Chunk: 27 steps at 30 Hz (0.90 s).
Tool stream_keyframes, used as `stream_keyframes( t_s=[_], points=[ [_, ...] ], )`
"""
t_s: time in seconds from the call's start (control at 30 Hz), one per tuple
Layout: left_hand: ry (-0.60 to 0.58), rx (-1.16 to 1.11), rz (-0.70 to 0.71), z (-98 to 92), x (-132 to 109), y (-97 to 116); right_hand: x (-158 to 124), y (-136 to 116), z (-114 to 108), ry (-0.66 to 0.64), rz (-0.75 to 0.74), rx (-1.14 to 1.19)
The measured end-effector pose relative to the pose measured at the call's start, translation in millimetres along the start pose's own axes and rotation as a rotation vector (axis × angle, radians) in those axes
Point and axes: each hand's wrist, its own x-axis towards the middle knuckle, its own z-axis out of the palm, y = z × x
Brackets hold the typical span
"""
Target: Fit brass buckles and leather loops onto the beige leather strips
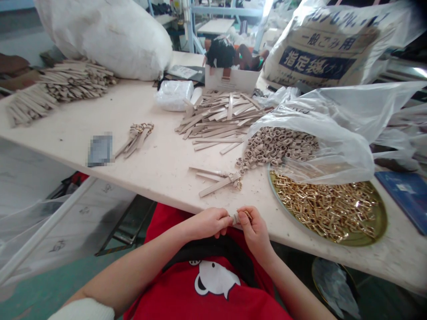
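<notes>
Together | left hand [211,223], right hand [257,231] at table edge [180,202] | fingers [246,221] pinching beige strap [235,218]

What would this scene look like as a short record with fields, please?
Left hand: closed on a small beige piece
Right hand: closed at the piece's other side, gold metal showing
Round tray: heaped with gold buckles
Plastic bag: open, beige loops spilling out
Mid-table: loose pile of beige strips
</notes>
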Motion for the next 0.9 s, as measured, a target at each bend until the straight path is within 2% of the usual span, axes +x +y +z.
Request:
stream_keyframes(
  t_s=[0.2, 0.27, 0.33, 0.4, 0.47, 0.53, 0.63, 0.77, 0.9],
  points=[
    [-0.011, -0.011, 0.004, 5.9, 2, 1, -5, 4, 3, 0.036, -0.019, -0.004],
    [-0.015, -0.01, 0.019, 4.4, 1, 0, -4, 3, -1, 0.013, 0.003, -0.011],
    [0.026, 0.052, 0.051, 2.0, 0, 0, -1, 0, -8, -0.067, 0.041, -0.027],
    [0.118, 0.184, 0.089, 0.3, -2, 0, 4, -5, -17, -0.175, 0.07, -0.069],
    [0.204, 0.339, 0.114, 0.0, -3, 0, 9, -10, -25, -0.276, 0.064, -0.136],
    [0.242, 0.457, 0.116, 1.4, -3, 0, 11, -14, -28, -0.346, 0.045, -0.215],
    [0.225, 0.509, 0.097, 5.1, -4, 0, 10, -14, -26, -0.381, 0.009, -0.287],
    [0.15, 0.403, 0.072, 7.8, -3, 2, 6, -8, -20, -0.363, -0.033, -0.276],
    [0.115, 0.326, 0.042, 2.6, -3, 3, 7, -5, -22, -0.402, 0.004, -0.195]
  ],
)
